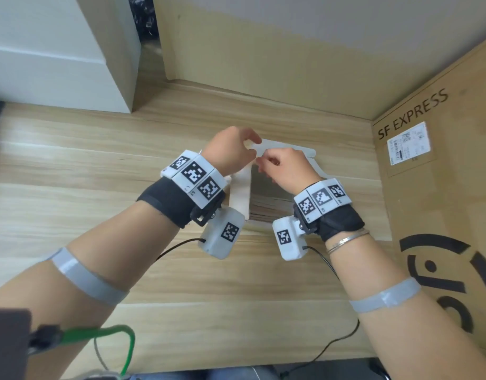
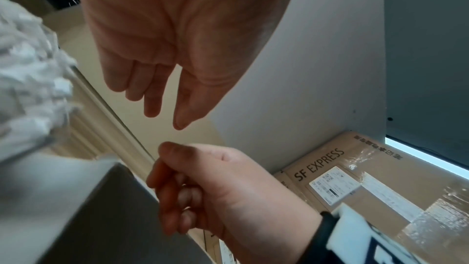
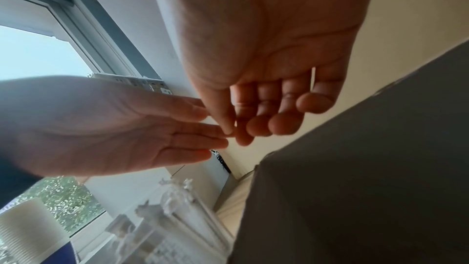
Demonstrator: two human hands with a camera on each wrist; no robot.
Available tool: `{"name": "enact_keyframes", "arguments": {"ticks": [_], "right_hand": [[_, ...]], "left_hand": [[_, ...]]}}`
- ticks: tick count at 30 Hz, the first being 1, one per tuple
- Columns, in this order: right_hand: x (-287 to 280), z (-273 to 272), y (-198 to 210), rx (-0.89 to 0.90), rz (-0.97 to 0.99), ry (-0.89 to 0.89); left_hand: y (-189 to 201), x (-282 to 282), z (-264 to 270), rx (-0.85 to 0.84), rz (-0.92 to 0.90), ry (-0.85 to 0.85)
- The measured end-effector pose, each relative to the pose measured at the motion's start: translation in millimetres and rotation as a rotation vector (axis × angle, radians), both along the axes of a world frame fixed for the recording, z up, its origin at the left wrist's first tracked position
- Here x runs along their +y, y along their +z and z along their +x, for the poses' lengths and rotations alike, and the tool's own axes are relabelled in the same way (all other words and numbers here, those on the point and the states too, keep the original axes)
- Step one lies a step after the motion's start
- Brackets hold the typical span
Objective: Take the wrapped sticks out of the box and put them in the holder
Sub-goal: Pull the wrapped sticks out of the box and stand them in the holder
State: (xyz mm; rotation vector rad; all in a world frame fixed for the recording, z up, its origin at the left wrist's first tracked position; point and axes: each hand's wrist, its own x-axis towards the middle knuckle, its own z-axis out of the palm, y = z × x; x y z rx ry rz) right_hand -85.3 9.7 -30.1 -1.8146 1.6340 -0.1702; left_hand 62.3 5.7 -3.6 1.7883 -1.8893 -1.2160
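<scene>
A white box [image 1: 240,192] stands open on the wooden table, its flaps spread out. Inside it lie several wrapped sticks [image 1: 266,208]; their crinkled white paper ends [image 3: 172,218] show in the wrist views. My left hand [image 1: 254,146] hovers over the box's far flap [image 1: 288,148], fingers straight [image 2: 152,105] and thumb apart, holding nothing. My right hand [image 1: 263,163] is just beside it over the box opening. Its fingers are curled [image 2: 177,194], the thumb lies on the forefinger, and nothing shows between them. The two hands' fingertips almost touch. No holder is in view.
A large SF EXPRESS carton [image 1: 433,193] stands close on the right. A white box [image 1: 58,64] sits at the far left and a cardboard panel [image 1: 263,50] behind. Cables, one green [image 1: 113,331], trail near the table's front edge.
</scene>
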Motion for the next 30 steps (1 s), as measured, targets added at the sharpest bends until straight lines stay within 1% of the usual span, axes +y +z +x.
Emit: {"name": "enact_keyframes", "arguments": {"ticks": [4, 10, 17, 20, 23, 26, 30], "right_hand": [[4.6, -18.7, -3.2, 0.032, 0.082, 0.009], [10.6, -36.2, -6.2, 0.050, 0.145, 0.000], [12.5, -43.1, -10.6, 0.049, 0.201, 0.007], [13.8, -41.6, -16.8, 0.085, 0.232, 0.053], [15.2, -39.7, -22.6, 0.139, 0.271, 0.106], [15.9, -38.1, -27.0, 0.226, 0.291, 0.153], [16.1, -35.7, -36.9, 0.314, 0.336, 0.207]], "left_hand": [[-6.1, 3.5, -22.2, 0.005, 0.082, -0.014], [-15.9, 9.6, -42.9, -0.043, 0.224, -0.023], [-24.0, 8.9, -50.5, -0.105, 0.264, 0.006], [-29.2, 10.1, -51.8, -0.138, 0.317, -0.002], [-31.9, 10.9, -51.4, -0.102, 0.335, 0.002], [-30.9, 11.1, -48.9, -0.076, 0.311, 0.022], [-30.2, 12.2, -48.2, 0.060, 0.224, 0.040]]}}
